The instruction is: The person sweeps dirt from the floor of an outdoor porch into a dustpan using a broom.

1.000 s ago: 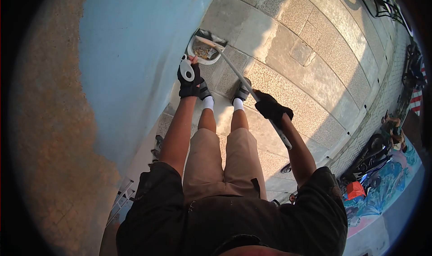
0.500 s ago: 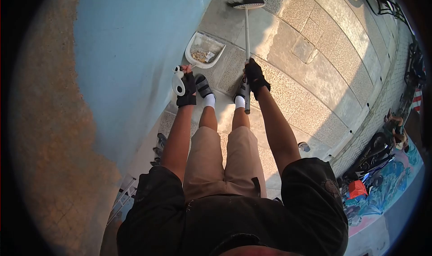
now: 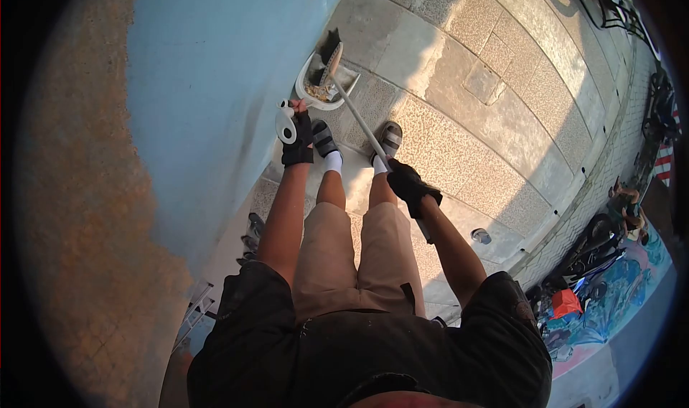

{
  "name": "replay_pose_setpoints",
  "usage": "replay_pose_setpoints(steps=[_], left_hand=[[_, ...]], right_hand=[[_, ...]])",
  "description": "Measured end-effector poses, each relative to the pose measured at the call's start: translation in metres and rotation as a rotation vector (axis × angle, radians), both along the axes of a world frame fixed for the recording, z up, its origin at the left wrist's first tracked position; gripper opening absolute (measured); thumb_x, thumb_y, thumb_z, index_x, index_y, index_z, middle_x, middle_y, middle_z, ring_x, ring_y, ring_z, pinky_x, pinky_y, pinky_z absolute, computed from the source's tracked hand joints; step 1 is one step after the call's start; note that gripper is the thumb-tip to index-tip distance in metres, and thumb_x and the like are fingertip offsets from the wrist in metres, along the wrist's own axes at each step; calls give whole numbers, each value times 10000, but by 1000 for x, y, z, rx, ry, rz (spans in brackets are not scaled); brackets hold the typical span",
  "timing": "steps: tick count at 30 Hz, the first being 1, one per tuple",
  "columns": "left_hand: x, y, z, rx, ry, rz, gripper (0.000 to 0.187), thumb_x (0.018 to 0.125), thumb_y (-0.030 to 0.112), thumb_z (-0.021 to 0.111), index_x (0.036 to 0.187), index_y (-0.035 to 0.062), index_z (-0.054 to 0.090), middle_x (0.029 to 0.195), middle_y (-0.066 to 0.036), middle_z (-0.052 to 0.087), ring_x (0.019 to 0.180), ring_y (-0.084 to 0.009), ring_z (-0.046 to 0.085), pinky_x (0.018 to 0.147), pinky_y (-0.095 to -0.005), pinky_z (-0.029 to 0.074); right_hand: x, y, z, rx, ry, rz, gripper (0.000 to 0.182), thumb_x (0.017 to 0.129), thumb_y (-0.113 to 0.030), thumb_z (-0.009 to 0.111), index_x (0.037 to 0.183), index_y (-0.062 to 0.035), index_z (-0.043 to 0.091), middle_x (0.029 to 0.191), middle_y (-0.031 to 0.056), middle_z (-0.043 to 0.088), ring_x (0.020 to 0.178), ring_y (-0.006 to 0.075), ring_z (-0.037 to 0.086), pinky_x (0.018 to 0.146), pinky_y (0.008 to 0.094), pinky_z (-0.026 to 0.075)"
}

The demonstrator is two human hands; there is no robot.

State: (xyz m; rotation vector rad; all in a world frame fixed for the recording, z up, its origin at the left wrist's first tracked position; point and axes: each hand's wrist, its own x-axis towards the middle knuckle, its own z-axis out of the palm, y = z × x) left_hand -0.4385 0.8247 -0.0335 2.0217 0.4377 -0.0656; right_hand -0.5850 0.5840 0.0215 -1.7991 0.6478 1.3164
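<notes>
My left hand (image 3: 298, 138), in a black fingerless glove, is closed around the white handle of a dustpan (image 3: 341, 102) that sits near my feet beside the blue wall. Bits of litter (image 3: 316, 91) lie inside the pan. My right hand (image 3: 411, 185), gloved the same way, grips the pale stick of a broom (image 3: 361, 118). The stick slants up and left from my right hand, and the dark-bristled head (image 3: 331, 58) is over the dustpan's mouth, covering part of the litter.
A blue-painted wall (image 3: 208, 106) runs along the left. Paving slabs (image 3: 445, 121) stretch ahead and right, partly sunlit. A slipper (image 3: 481, 236) lies on the right; dark footwear (image 3: 252, 230) is behind my left arm. Further right are a motorcycle (image 3: 592, 246) and a person (image 3: 631, 214).
The broom head has swung left and nearer, from the pavement beyond to over the dustpan. My right hand has come back towards me, tilting the stick. My left hand has barely moved.
</notes>
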Motion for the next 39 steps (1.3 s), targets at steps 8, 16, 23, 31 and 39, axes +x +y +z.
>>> replay_pose_setpoints(steps=[8,16,23,31,39], left_hand=[[-11,5,2,-18,-39,-15,181,931,186,598,891,23,530,773,-45,563,721,-134,536,666,-301,457],[-19,3,1,2,-42,-30,179,930,182,596,907,19,525,784,-60,580,728,-152,566,664,-298,462],[-15,-5,-3,-57,-77,50,157,888,135,654,855,25,548,748,-22,561,684,-109,519,652,-270,446],[-21,0,-5,-47,-62,24,171,894,149,650,848,24,543,754,-23,571,685,-110,521,652,-268,446],[-27,-4,-6,-35,-35,-7,164,905,149,632,860,30,530,760,-27,576,687,-117,529,660,-272,446]], right_hand=[[-1,-22,34,59,-40,-394,599,870,-148,534,1439,-112,351,919,125,628,774,216,626,679,337,500],[53,0,-55,81,-114,-680,636,891,-92,457,1486,-146,240,726,49,500,521,118,458,438,283,398],[-27,6,-12,91,45,-420,603,892,-110,474,1469,-209,327,664,19,477,473,98,419,404,268,380],[7,-27,-17,-110,-199,-364,543,927,-185,487,1453,-155,357,940,138,639,760,196,588,675,327,471],[-19,15,-21,149,-40,-369,563,891,-145,492,1441,-196,382,668,17,453,444,108,403,386,282,334]])
